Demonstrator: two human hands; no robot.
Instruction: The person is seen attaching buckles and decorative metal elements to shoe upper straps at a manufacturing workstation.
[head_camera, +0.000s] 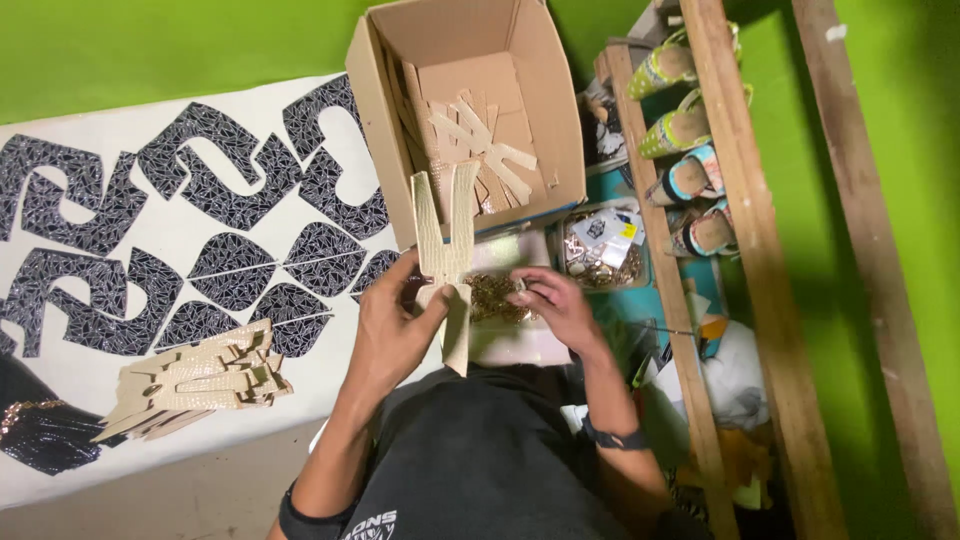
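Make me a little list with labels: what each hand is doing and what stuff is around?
left hand: holds a beige Y-shaped cut piece upright
right hand: fingers in a pile of small gold fittings
cardboard box: open, more beige pieces inside
beige stack: lies on the white sheet, to the person's left
black patterned pieces: spread flat on the sheet
wooden rack: colourful shoes on it

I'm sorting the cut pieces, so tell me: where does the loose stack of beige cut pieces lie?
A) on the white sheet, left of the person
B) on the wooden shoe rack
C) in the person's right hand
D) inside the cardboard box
A: the beige stack rests on the white sheet, beside the black patterned pieces, to the left of the left hand.
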